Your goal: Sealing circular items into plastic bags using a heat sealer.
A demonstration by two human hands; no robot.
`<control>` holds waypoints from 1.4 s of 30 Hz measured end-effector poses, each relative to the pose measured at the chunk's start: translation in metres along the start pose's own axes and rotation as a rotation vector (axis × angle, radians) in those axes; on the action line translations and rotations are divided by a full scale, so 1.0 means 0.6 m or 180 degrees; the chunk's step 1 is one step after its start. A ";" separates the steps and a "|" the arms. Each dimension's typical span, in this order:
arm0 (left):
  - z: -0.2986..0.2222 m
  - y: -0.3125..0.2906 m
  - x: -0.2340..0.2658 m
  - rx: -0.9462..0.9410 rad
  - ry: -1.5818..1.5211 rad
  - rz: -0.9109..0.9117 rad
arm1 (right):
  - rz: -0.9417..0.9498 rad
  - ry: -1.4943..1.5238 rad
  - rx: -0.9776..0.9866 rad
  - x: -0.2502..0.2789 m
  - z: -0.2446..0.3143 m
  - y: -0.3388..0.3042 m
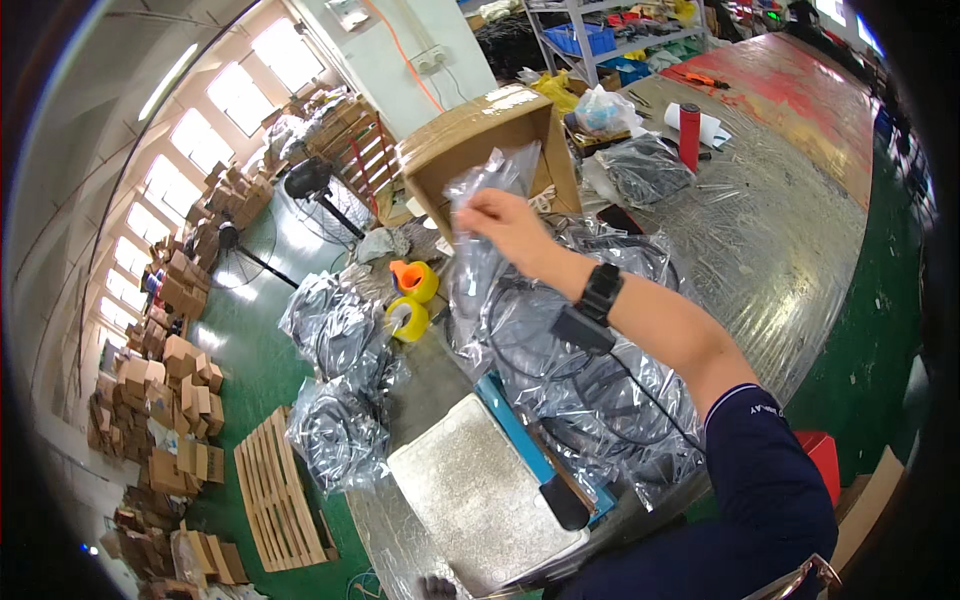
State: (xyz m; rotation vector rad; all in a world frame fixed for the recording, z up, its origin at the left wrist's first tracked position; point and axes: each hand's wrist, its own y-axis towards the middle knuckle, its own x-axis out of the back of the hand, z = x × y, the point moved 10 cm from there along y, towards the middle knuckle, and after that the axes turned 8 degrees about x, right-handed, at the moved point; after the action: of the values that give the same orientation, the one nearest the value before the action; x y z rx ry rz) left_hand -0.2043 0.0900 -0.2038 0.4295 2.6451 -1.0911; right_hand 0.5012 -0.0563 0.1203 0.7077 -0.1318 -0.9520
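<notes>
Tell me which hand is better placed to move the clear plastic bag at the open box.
Right, most likely: the right hand pinches the clear plastic bag by the open cardboard box, while the left hand cannot be made out.

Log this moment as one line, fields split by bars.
right hand: pinching clear plastic bag | behind hand: open cardboard box | nearby: bagged black cables, yellow tape rolls
</notes>
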 end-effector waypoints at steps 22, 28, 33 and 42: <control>-0.200 0.026 -0.317 -0.0503 0.0394 0.2465 | 0.1013 -0.1293 -0.1603 -0.273 0.181 -0.523; -0.164 0.032 -0.279 -0.0530 0.0455 0.2123 | 0.0428 -0.1577 -0.1058 -0.256 0.222 -0.572; -0.254 -0.011 -0.292 -0.1359 0.0433 0.1838 | 0.1317 -0.2222 0.0112 -0.304 0.303 -0.580; -0.117 0.117 -0.595 -0.0297 0.3524 0.2036 | 0.1071 -0.0735 -0.3297 -0.206 0.063 -0.835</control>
State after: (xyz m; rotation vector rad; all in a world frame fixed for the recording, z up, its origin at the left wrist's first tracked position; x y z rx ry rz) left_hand 0.1438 0.1254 -0.0810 2.1738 2.8782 -0.5558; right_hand 0.0624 -0.1666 -0.1306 -0.3741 0.0486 -0.6459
